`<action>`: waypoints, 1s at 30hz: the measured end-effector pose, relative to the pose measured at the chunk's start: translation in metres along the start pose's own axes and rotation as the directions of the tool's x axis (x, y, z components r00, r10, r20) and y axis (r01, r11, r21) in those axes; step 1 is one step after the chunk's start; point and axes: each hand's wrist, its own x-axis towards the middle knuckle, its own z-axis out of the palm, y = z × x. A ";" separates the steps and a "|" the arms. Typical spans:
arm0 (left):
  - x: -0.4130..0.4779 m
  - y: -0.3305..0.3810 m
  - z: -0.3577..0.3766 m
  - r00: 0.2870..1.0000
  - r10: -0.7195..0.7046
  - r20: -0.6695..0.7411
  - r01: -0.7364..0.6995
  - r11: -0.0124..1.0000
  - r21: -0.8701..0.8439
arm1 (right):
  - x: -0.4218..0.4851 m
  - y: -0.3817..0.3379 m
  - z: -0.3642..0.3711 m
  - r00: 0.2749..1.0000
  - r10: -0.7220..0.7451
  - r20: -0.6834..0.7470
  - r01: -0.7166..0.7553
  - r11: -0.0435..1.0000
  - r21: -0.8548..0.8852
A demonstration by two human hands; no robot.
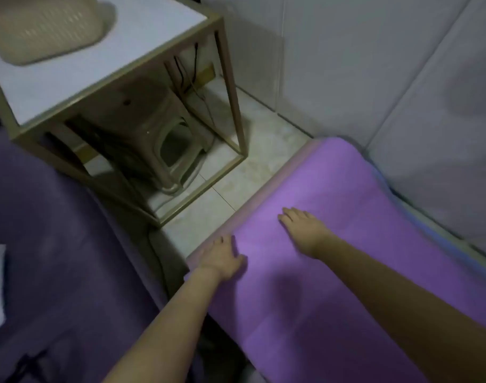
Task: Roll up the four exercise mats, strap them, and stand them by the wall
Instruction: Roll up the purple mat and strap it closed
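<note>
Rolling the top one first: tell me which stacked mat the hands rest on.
The purple foam mat, topmost, under left hand and right hand; the blue mat shows only its edge.

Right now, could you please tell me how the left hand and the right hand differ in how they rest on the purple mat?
The left hand rests at the left edge of the purple mat, beside the floor tiles; the right hand lies nearer its middle. The right hand also reaches farther forward than the left hand. Both lie palm down, fingers fairly straight, holding nothing.
</note>
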 end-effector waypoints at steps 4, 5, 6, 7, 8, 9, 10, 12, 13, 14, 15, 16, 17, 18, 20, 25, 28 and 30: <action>0.032 -0.006 0.019 0.997 -0.076 0.009 0.077 0.989 -0.125 | 0.024 -0.010 0.029 0.999 0.001 0.036 -0.003 0.999 0.051; 0.039 -0.007 0.024 0.996 -0.092 0.020 0.094 0.980 -0.173 | 0.027 -0.012 0.037 0.999 0.004 0.046 -0.006 0.998 0.055; 0.043 -0.008 0.029 0.994 -0.109 0.025 0.111 0.973 -0.201 | 0.029 -0.013 0.044 0.999 0.007 0.046 -0.010 0.999 0.049; 0.047 -0.009 0.033 0.992 -0.128 0.010 0.128 0.970 -0.206 | 0.030 -0.014 0.049 0.999 0.013 0.033 -0.014 0.999 0.038; 0.052 -0.011 0.034 0.988 -0.154 -0.006 0.151 0.972 -0.180 | 0.030 -0.015 0.051 1.000 0.025 0.005 -0.025 0.999 0.024; 0.054 -0.012 0.032 0.985 -0.172 0.002 0.170 0.970 -0.174 | 0.031 -0.016 0.052 0.999 0.036 -0.025 -0.036 0.999 0.005; 0.059 -0.014 0.030 0.984 -0.172 0.053 0.180 0.955 -0.234 | 0.031 -0.016 0.052 0.997 0.046 -0.055 -0.047 0.999 -0.016; 0.062 -0.013 0.026 0.977 -0.066 0.203 0.153 0.881 -0.448 | 0.029 -0.016 0.047 0.993 0.063 -0.101 -0.070 0.995 -0.066; 0.060 -0.010 0.026 0.978 -0.008 0.209 0.113 0.861 -0.496 | 0.028 -0.015 0.043 0.991 0.066 -0.119 -0.078 0.992 -0.094; 0.058 -0.006 0.025 0.984 0.034 0.172 0.054 0.874 -0.484 | 0.025 -0.012 0.038 0.988 0.060 -0.145 -0.080 0.987 -0.137; 0.056 -0.002 0.026 0.991 0.070 0.116 -0.012 0.900 -0.436 | 0.023 -0.009 0.033 0.984 0.038 -0.175 -0.073 0.978 -0.196; 0.054 0.004 0.028 0.993 0.112 0.047 -0.086 0.922 -0.378 | 0.019 -0.005 0.027 0.980 0.012 -0.199 -0.065 0.964 -0.259; 0.049 0.010 0.029 0.985 0.172 -0.022 -0.170 0.935 -0.311 | 0.015 -0.001 0.020 0.976 -0.020 -0.217 -0.051 0.947 -0.317; 0.043 0.017 0.030 0.968 0.242 -0.071 -0.252 0.935 -0.248 | 0.010 0.004 0.013 0.972 -0.049 -0.228 -0.038 0.932 -0.361; 0.029 0.031 0.034 0.903 0.418 -0.103 -0.426 0.902 -0.074 | 0.002 0.017 -0.001 0.985 -0.065 -0.163 -0.009 0.907 -0.420; 0.002 0.056 0.041 0.778 0.628 0.025 -0.623 0.764 0.170 | -0.020 0.041 -0.024 0.996 -0.037 0.078 0.071 0.860 -0.505; -0.006 0.068 0.037 0.831 0.539 0.138 -0.553 0.829 0.089 | -0.039 0.064 -0.020 0.975 0.075 0.207 0.040 0.864 -0.502; -0.006 0.078 0.035 0.853 0.423 0.305 -0.415 0.905 -0.092 | -0.053 0.078 -0.012 0.962 0.103 0.254 0.042 0.860 -0.508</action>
